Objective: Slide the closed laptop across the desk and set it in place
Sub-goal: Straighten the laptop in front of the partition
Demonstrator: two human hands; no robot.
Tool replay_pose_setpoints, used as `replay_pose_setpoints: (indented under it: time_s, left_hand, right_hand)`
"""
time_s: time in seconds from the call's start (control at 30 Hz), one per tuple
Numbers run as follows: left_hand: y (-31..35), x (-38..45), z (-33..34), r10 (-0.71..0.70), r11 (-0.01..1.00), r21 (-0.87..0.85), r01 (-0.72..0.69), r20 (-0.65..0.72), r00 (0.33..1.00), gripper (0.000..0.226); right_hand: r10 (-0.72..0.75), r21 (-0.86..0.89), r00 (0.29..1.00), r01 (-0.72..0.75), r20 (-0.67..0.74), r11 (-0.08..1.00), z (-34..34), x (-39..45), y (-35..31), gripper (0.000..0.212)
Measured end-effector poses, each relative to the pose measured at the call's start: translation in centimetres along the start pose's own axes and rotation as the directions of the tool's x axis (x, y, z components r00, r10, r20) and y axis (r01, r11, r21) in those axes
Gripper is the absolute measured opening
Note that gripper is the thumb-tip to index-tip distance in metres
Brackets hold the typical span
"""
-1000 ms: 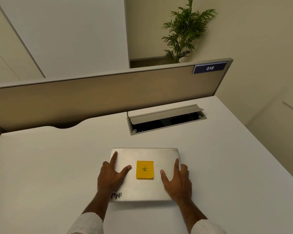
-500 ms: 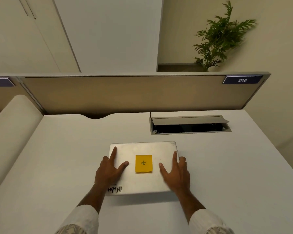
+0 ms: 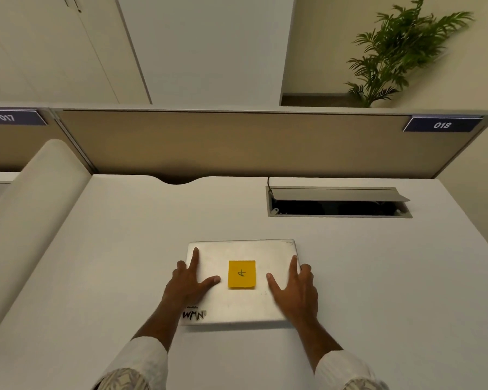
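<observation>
Closed silver metal laptop (image 3: 241,281) flat on the white desk (image 3: 378,291) near its front edge, square yellow sticky note (image 3: 241,274) centred on the lid, left hand (image 3: 188,282) and right hand (image 3: 295,289) pressed flat on top, fingers spread, gripping nothing.

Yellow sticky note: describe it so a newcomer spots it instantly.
On the white desk below the partition tagged 018 lies a closed silver laptop. The yellow sticky note sits at the lid's centre, between the left hand and right hand, the only bright square there.
</observation>
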State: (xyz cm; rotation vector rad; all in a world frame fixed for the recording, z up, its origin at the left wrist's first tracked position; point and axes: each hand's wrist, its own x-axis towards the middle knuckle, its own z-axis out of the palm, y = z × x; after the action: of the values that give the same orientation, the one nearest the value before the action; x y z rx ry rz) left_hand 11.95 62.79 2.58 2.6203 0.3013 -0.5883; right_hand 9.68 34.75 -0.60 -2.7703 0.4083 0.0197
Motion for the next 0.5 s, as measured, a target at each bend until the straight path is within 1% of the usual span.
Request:
replay_pose_setpoints:
  time_s: [0.17, 0.33, 0.5]
  left_hand:
    - [-0.2, 0.3, 0.3, 0.029, 0.997, 0.066, -0.028, -0.014, 0.999, 0.108]
    - [-0.5, 0.7, 0.4, 0.055, 0.991, 0.121, -0.052, -0.018, 0.998, 0.106]
    - [-0.7, 1.0, 0.6, 0.065, 0.989, 0.138, -0.061, -0.021, 0.998, 0.104]
  right_hand:
    - [0.01, 0.008, 1.0, -0.01, -0.004, 1.0, 0.6, -0.2, 0.0, 0.096]
    - [0.02, -0.025, 1.0, -0.021, -0.016, 0.999, 1.0, -0.2, -0.2, 0.096]
    - [0.013, -0.038, 1.0, -0.014, -0.02, 0.999, 1.2, -0.3, -0.2, 0.095]
